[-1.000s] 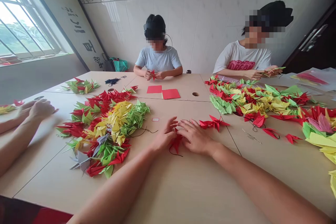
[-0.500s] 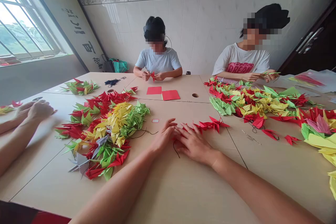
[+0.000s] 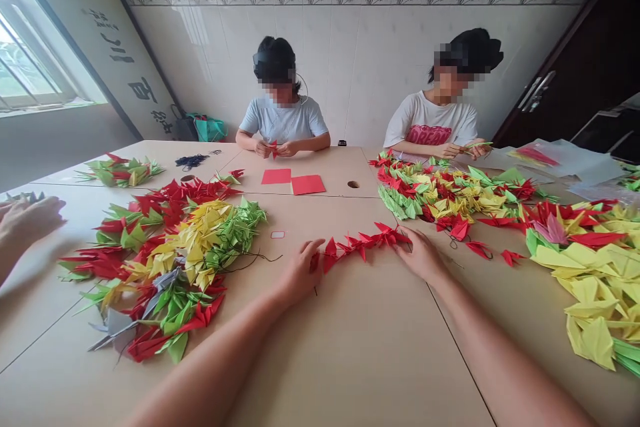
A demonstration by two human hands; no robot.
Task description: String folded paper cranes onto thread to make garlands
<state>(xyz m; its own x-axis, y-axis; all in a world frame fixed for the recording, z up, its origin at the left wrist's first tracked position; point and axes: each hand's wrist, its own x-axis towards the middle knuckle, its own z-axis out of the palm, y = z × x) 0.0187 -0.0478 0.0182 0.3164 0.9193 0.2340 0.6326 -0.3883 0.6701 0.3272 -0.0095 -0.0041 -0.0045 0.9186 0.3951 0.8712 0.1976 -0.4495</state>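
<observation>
A short string of red folded paper cranes (image 3: 363, 245) lies in a slight arc on the table in front of me. My left hand (image 3: 301, 272) curls around its left end, and a bit of dark thread hangs below the fingers. At the opposite end, my right hand (image 3: 419, 253) has the last crane between thumb and fingers. The fingertips of both hands are partly hidden by the paper. Left of my left hand sits a large heap of strung red, yellow, green and grey cranes (image 3: 205, 240).
More crane garlands (image 3: 465, 190) and yellow cranes (image 3: 590, 273) spread along the right. Two red paper squares (image 3: 307, 185) lie mid-table near a cable hole (image 3: 353, 184). Two people sit opposite, folding paper. A co-worker's hand (image 3: 33, 220) is at the left edge, dark thread (image 3: 191, 161) beyond.
My hands were close together over the red cranes; now they are apart at the string's two ends, the right hand having moved right. The view has turned right.
</observation>
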